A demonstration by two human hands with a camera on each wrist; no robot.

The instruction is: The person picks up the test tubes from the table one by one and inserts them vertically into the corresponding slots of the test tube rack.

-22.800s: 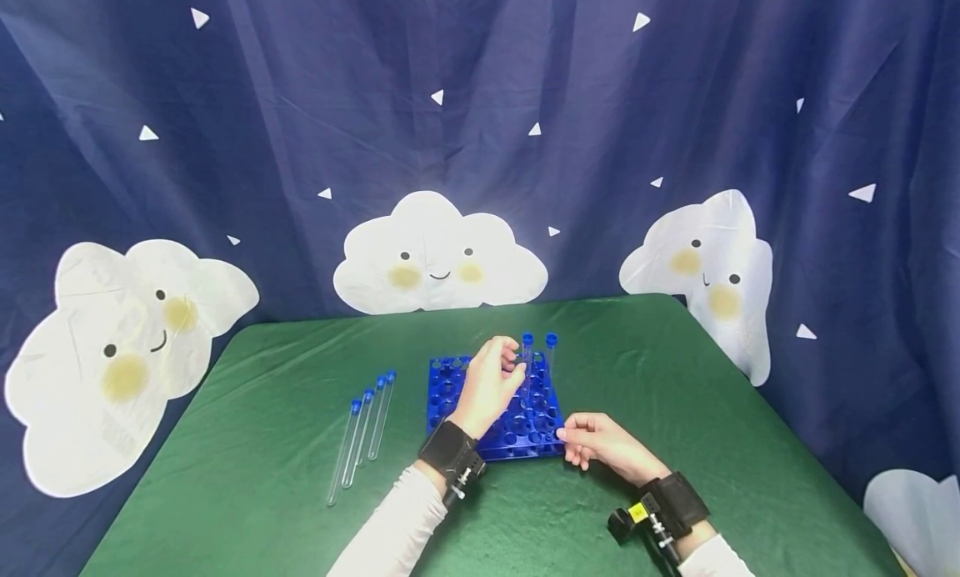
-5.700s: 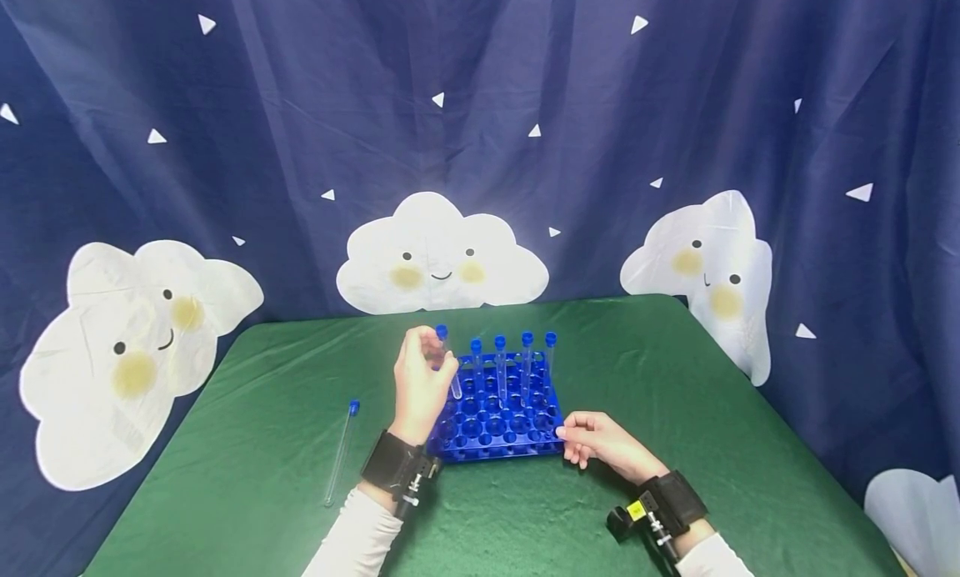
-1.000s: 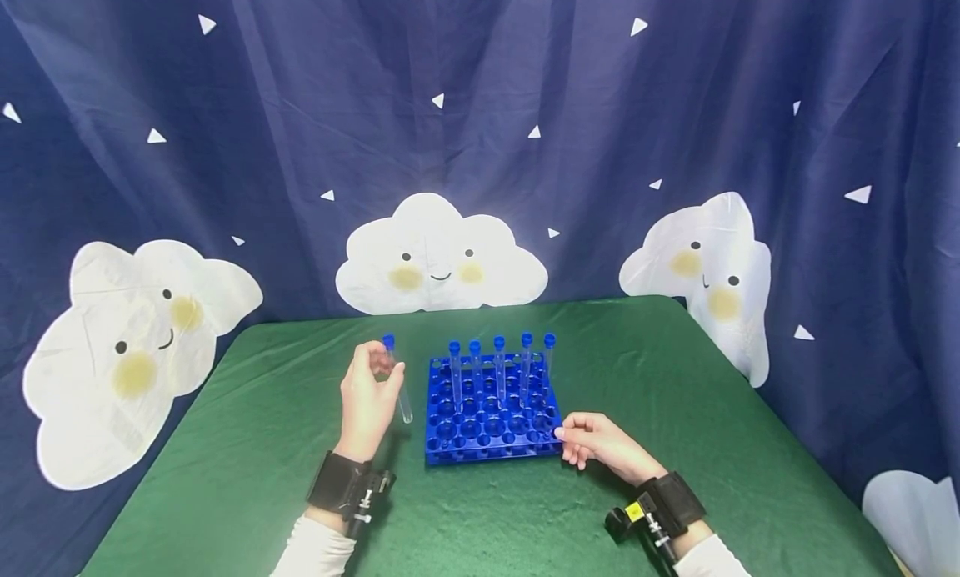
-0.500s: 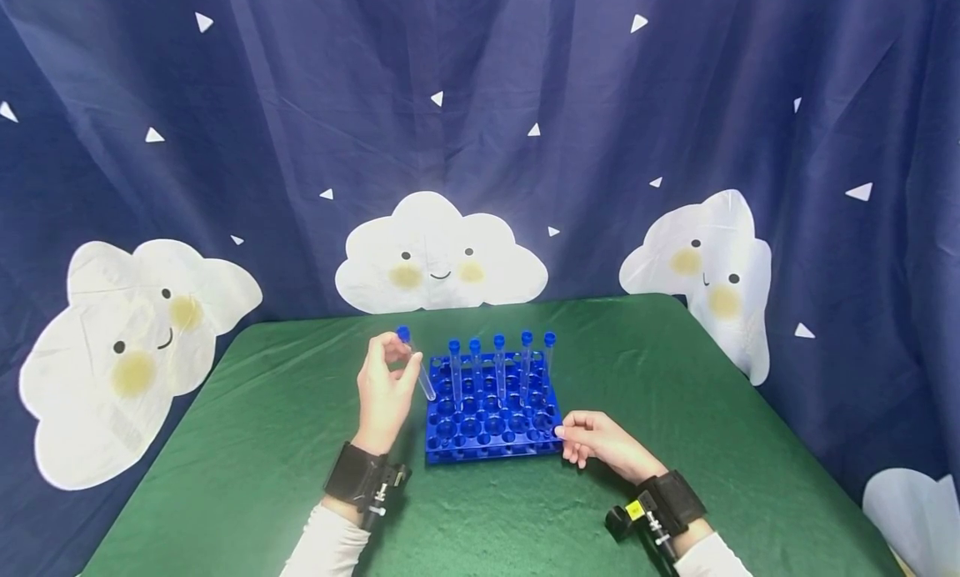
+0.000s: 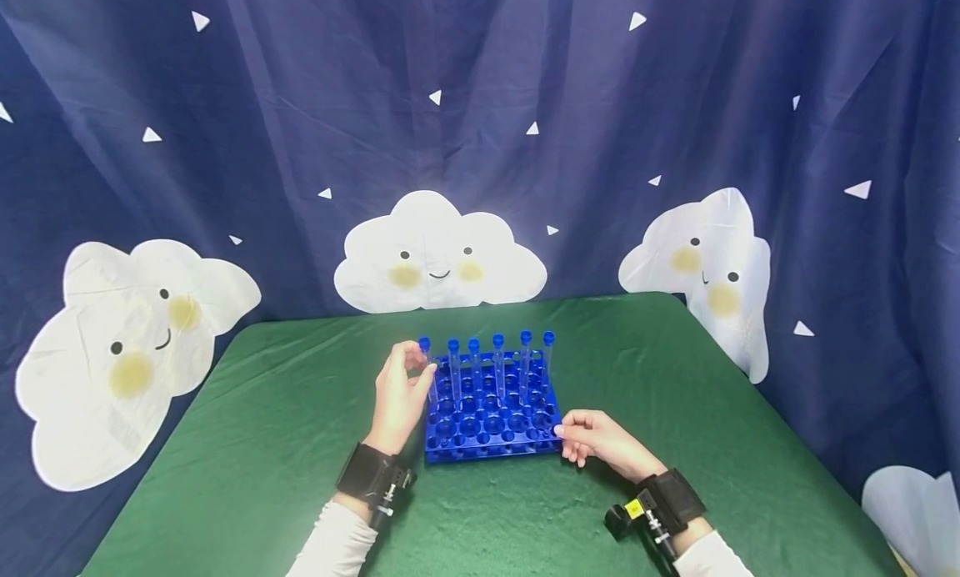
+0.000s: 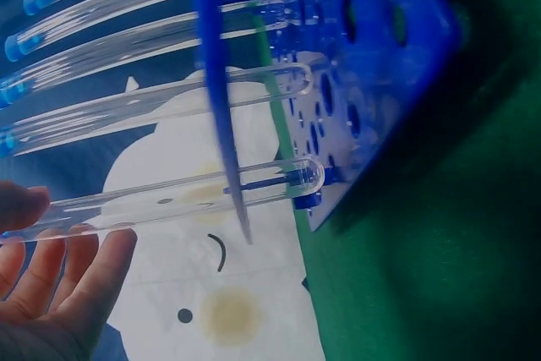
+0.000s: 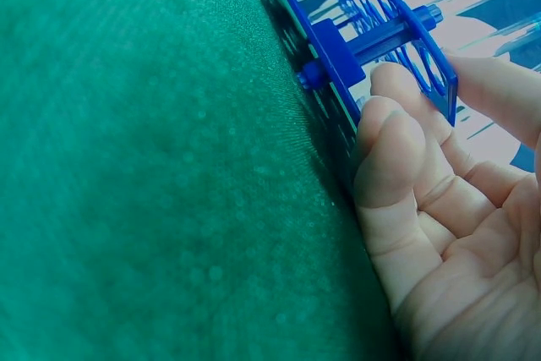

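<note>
Five capped tubes (image 5: 498,367) stand in the rack (image 5: 491,414); the left hand (image 5: 401,393) pinches a sixth tube (image 5: 427,368), apparently entering a hole, while the right hand (image 5: 596,439) grips the rack's corner, steadying it.

Held tube (image 5: 427,362): clear glass with a blue cap, upright, lower end entering the rack's far-left hole.
Rack (image 5: 491,423): blue plastic, flat on green cloth, five capped tubes (image 5: 498,364) standing along its far row.

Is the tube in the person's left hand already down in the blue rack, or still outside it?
In. The tube runs through the rack's upper plate, rounded end inside, pinched by the left hand.
</note>
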